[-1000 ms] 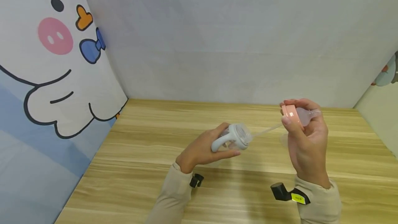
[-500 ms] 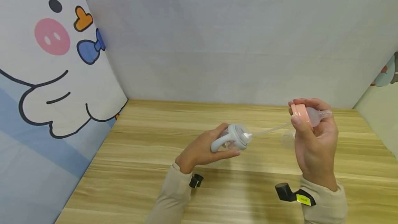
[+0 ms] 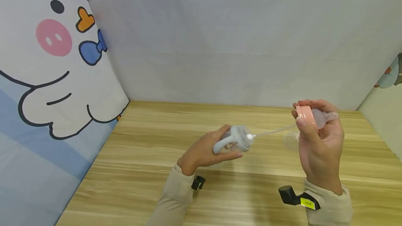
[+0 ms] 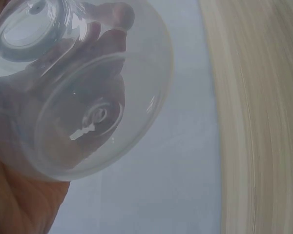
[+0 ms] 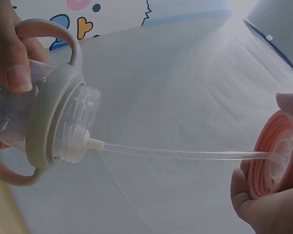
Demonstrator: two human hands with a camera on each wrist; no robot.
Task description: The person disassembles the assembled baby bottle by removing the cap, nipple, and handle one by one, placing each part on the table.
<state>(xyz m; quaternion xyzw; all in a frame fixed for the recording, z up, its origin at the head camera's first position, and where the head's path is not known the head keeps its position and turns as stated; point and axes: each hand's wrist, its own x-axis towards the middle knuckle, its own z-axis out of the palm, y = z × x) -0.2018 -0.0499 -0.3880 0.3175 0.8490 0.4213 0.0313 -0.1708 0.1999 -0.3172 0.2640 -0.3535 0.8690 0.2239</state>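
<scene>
My left hand point(image 3: 207, 147) grips a clear baby bottle point(image 5: 71, 126) with a pale grey two-handled ring point(image 5: 46, 119), its threaded mouth tilted to the right. In the left wrist view the bottle's clear round base point(image 4: 105, 117) fills the upper left. My right hand point(image 3: 323, 145) holds a pink screw collar point(image 3: 307, 117) with a clear teat point(image 3: 320, 118) between thumb and fingers. A thin clear straw point(image 5: 185, 155) runs from the collar's underside to the bottle mouth, where its white weighted end point(image 5: 90, 143) sits at the opening. Collar and bottle are apart.
A clear dome-shaped cap point(image 3: 290, 141) is on the wooden table point(image 3: 141, 184), partly behind my right hand. A pale cloth wall point(image 3: 235, 44) rises at the table's back edge, and a cartoon-printed cloth point(image 3: 62, 107) stands at the left.
My right hand has moved right with the collar and teat, drawing the straw's white end out to the bottle mouth. The left hand and bottle have stayed nearly still.
</scene>
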